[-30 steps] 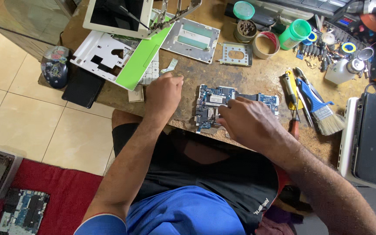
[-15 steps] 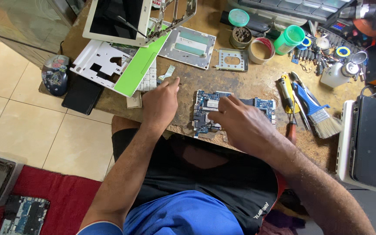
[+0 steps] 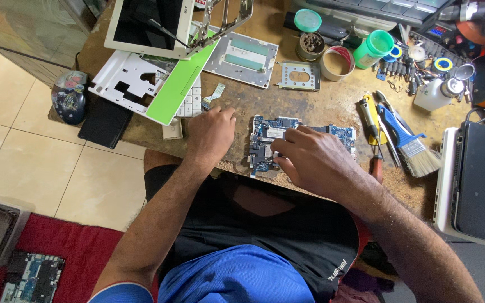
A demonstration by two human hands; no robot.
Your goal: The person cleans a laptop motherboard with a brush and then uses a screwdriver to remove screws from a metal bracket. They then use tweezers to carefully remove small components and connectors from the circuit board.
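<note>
Fingers of right hand [image 3: 315,160] press the circuit board [image 3: 265,140]; left hand [image 3: 211,134] rests loosely curled just beside it.

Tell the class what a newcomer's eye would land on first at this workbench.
Likely the blue circuit board at the bench's near edge, with the right hand resting on it and the left hand flat on the wood beside it. Next, the bright green and white laptop shell at upper left, and the blue-handled brush to the right.
</note>
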